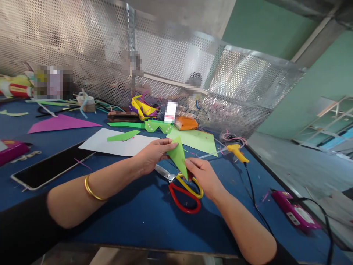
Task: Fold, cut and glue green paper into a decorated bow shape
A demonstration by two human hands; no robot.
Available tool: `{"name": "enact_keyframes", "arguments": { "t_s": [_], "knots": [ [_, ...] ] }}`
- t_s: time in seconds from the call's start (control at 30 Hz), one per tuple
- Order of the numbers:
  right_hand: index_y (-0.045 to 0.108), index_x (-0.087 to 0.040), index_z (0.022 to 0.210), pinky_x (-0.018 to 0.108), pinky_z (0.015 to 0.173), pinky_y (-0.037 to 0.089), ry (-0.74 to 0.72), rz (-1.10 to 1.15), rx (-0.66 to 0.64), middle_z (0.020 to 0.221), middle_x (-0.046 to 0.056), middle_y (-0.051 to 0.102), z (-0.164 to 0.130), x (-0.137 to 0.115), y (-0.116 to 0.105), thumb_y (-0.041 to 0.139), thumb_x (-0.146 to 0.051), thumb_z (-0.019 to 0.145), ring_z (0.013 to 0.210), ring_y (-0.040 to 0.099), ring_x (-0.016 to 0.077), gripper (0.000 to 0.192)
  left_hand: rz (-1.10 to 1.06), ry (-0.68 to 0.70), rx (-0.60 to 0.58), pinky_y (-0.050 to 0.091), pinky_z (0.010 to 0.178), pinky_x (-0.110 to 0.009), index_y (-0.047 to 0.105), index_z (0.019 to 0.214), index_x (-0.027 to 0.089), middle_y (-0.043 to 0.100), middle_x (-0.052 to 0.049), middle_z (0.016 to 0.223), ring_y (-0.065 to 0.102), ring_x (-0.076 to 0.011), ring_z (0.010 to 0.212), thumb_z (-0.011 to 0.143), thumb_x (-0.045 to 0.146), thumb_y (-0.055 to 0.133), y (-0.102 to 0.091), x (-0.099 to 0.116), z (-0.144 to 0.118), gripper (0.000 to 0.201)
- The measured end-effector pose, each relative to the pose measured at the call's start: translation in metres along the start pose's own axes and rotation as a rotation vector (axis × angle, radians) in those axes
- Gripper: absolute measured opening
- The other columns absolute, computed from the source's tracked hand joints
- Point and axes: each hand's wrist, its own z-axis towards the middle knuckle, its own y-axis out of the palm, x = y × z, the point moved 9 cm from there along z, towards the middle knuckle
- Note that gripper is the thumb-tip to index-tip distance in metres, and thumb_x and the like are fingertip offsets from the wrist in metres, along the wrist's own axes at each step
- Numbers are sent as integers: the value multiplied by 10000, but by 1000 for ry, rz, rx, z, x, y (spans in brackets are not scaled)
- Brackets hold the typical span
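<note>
A small folded piece of green paper (178, 156) is held up between both hands over the blue table. My left hand (154, 156) pinches its upper left edge between thumb and fingers. Its lower right edge sits in the grip of my right hand (202, 175), thumb on top. Just below lie scissors (186, 198) with one red and one yellow handle, partly covered by my right hand. White paper (118, 141) with a green strip (123, 135) on it lies to the left, and a light green sheet (195, 140) lies behind my hands.
Green paper glasses (158, 126), a yellow paper piece (143, 108) and an orange packet (186, 123) are at the back. A yellow glue gun (237, 152) and a purple device (295, 211) with cords lie right. Purple paper (63, 123) and a black panel (52, 167) are left.
</note>
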Motion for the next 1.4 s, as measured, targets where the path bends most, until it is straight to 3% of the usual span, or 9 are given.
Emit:
{"name": "enact_keyframes", "arguments": {
  "t_s": [0.2,0.53,0.73,0.97,1.27,1.4],
  "knots": [
    [611,-186,665,237,500,380,25,142,16,566,-28,552,-2,2,4,607,-534,834,512,468,104,387,-30,-4,-58,475,810,-296,695,790,168,720,-73,880,632,-197,881,735,374,766,7,-6,2,225],
    [590,-189,675,234,496,401,-47,24,29,557,-30,547,-4,-10,5,551,-484,863,516,477,110,351,-31,13,-72,456,778,-288,685,788,168,694,-59,851,604,-177,820,782,380,720,10,-10,2,216],
    [585,-193,681,240,500,412,-46,12,32,564,-28,535,-5,-11,6,552,-518,852,532,488,122,369,-87,28,-31,472,738,-274,690,773,158,698,-63,849,604,-165,782,784,330,715,8,-8,3,174],
    [604,-179,666,240,501,349,-85,-79,70,545,-22,539,-6,-15,1,548,-529,877,511,439,106,413,-20,25,122,482,651,-241,717,763,165,702,-51,827,605,-156,743,712,333,769,-2,-5,-4,183],
    [656,-167,716,234,473,366,21,168,37,599,6,611,-4,-2,4,603,-557,841,513,525,118,413,-78,17,78,480,642,-216,740,749,156,697,-48,811,596,-144,746,722,300,767,1,-6,-2,148],
    [621,-178,690,237,473,381,40,264,48,576,-8,576,-3,5,4,607,-571,835,503,520,119,419,-127,1,29,490,678,-228,739,754,153,698,-53,801,598,-154,762,723,289,769,5,-8,-1,143]
  ]
}}
